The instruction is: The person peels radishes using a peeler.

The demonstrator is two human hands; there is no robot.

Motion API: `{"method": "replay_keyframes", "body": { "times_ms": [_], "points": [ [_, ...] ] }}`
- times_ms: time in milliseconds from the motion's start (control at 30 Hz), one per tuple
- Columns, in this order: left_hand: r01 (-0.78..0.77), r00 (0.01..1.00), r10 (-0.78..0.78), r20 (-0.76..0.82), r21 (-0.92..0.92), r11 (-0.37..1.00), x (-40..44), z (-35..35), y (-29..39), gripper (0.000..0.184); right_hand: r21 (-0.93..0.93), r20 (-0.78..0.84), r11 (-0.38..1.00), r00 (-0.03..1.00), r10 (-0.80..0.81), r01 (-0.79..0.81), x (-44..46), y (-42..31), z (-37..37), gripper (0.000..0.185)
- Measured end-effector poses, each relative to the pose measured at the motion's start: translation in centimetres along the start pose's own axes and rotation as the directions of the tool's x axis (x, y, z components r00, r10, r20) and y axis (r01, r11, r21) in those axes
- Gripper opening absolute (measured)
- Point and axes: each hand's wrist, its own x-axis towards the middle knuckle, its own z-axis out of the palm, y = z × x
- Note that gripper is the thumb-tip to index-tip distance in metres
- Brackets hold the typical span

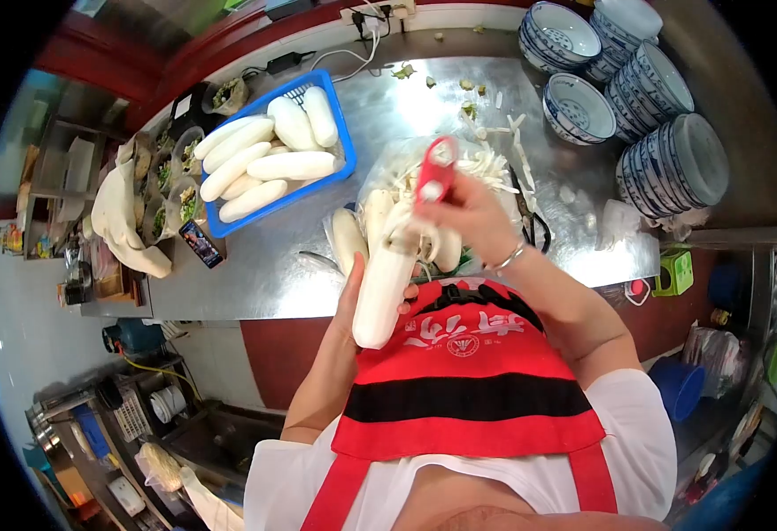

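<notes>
My left hand [353, 292] is wrapped round a peeled white radish [383, 292], tilted with its near end toward my apron. In my right hand [472, 217] is a red-handled peeler [436, 170], held over the radish's far end. A strip of peel curls beside the radish there. Behind it, more white radishes [347, 237] lie in a clear plastic bag, and a heap of peelings [486, 168] spreads on the bag. Peeled radishes [269, 165] fill a blue basket [349, 146] on the left.
On the steel table [264, 288], stacked blue-and-white bowls [672, 168] stand at the right. A phone [201, 242] leans by the basket, near tubs of chopped greens [187, 202]. A white cable [357, 66] runs at the back. Peel scraps lie about.
</notes>
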Motion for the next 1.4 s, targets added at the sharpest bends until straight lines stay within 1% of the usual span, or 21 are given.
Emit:
{"method": "replay_keyframes", "body": {
  "times_ms": [67, 267, 333, 367, 433, 500, 600, 667, 733, 800, 867, 933, 1000, 1067, 1100, 1167, 1200, 1267, 1300, 1333, 1400],
  "points": [
    [0.066, 0.994, -0.066, 0.088, -0.002, 0.998, 0.3, -0.3, -0.3, 0.074, -0.022, 0.081, 0.999, 0.996, -0.046, 0.048, -0.5, 0.7, 1.5, 0.030],
    [0.070, 0.997, -0.067, -0.049, 0.070, 0.995, -1.2, -0.1, -1.1, 0.069, 0.002, 0.009, 0.978, 0.978, 0.207, -0.207, 3.2, 3.1, -3.6, 0.024],
    [0.088, 0.991, -0.083, -0.102, 0.046, 0.995, -2.1, -0.2, -1.4, 0.068, -0.384, -0.130, 0.919, 0.990, 0.046, -0.093, 4.2, 4.5, -4.9, 0.026],
    [0.083, 0.995, -0.080, -0.067, 0.050, 0.995, -2.8, 0.3, -1.6, 0.068, -0.381, -0.135, 0.920, 0.990, 0.045, -0.094, 4.5, 5.4, -6.4, 0.026],
    [0.081, 0.996, -0.079, -0.028, 0.055, 0.995, -3.0, 1.0, -1.3, 0.069, -0.893, -0.197, 0.429, 0.975, -0.102, -0.136, 4.8, 6.3, -9.1, 0.026],
    [-0.039, 0.994, 0.024, 0.105, 0.139, 0.990, -3.0, 1.3, -1.0, 0.069, -0.851, -0.201, 0.520, 0.961, -0.190, -0.075, 4.4, 5.6, -9.2, 0.026],
    [0.007, 0.999, 0.004, -0.046, 0.242, 0.970, -1.7, 0.5, 0.3, 0.068, -0.718, -0.259, 0.696, 0.931, -0.256, -0.008, 3.2, 1.6, -6.3, 0.027],
    [0.003, 0.999, 0.005, -0.034, 0.220, 0.976, -1.2, 0.5, 0.4, 0.064, -0.276, -0.185, 0.948, 0.960, -0.212, 0.156, 2.2, -0.2, -3.7, 0.034],
    [-0.017, 0.997, 0.022, -0.073, 0.063, 0.998, -0.8, 1.5, 0.2, 0.065, 0.022, -0.054, 0.998, 0.997, -0.057, 0.058, 0.3, -0.8, -0.6, 0.039],
    [0.013, 1.000, -0.014, 0.004, 0.035, 0.999, -0.6, 1.2, -0.3, 0.067, -0.213, 0.103, 0.974, 0.993, -0.050, 0.071, -1.0, -0.7, 1.3, 0.039],
    [0.035, 0.996, -0.035, 0.077, -0.002, 0.999, -0.8, 0.8, -0.6, 0.069, -0.107, 0.099, 0.991, 0.993, -0.071, 0.081, -0.6, 1.0, 1.2, 0.036],
    [0.011, 0.996, -0.029, 0.083, 0.210, 0.978, -1.1, 1.0, -0.6, 0.075, -0.015, -0.058, 0.999, 0.997, 0.049, -0.050, 0.8, 1.7, -0.8, 0.032],
    [-0.022, 1.000, 0.022, 0.001, 0.217, 0.976, -2.2, 1.3, -1.1, 0.079, -0.113, -0.174, 0.992, 0.982, -0.077, 0.058, 2.2, 2.4, -3.4, 0.025],
    [0.015, 1.000, -0.013, -0.006, 0.360, 0.933, -3.2, 0.5, -0.2, 0.089, -0.784, -0.132, 0.620, 0.972, -0.194, 0.017, 3.1, 4.3, -7.0, 0.025],
    [0.027, 1.000, -0.025, -0.008, 0.409, 0.912, -3.5, 0.6, 0.4, 0.093, -0.784, -0.132, 0.620, 0.971, -0.198, 0.020, 3.0, 4.4, -8.2, 0.025],
    [0.015, 1.000, -0.002, -0.021, 0.605, 0.796, -4.3, 2.6, 1.3, 0.105, -0.967, 0.010, 0.247, 0.980, -0.198, 0.059, 2.8, 4.9, -9.0, 0.034],
    [0.009, 1.000, 0.007, -0.025, 0.604, 0.797, -4.3, 2.6, 1.6, 0.105, -0.966, 0.019, 0.249, 0.980, -0.196, 0.069, 3.0, 4.4, -8.7, 0.034],
    [-0.116, 0.986, 0.162, 0.027, 0.809, 0.575, -3.8, 2.6, 2.3, 0.102, -0.862, -0.159, 0.506, 0.946, -0.282, 0.006, 3.1, 1.5, -8.2, 0.030],
    [-0.115, 0.987, 0.159, 0.027, 0.810, 0.575, -3.8, 2.7, 2.4, 0.102, -0.792, -0.215, 0.610, 0.937, -0.274, -0.004, 2.9, 0.1, -7.6, 0.029],
    [-0.114, 0.984, 0.176, 0.025, 0.850, 0.515, -3.8, 3.0, 2.6, 0.097, -0.791, -0.222, 0.611, 0.936, -0.273, -0.009, 2.5, -0.8, -7.0, 0.029],
    [-0.111, 0.982, 0.189, 0.028, 0.887, 0.447, -3.6, 3.5, 3.0, 0.092, -0.432, -0.223, 0.877, 0.918, -0.328, 0.208, 1.9, -2.5, -5.6, 0.028]
  ]
}}
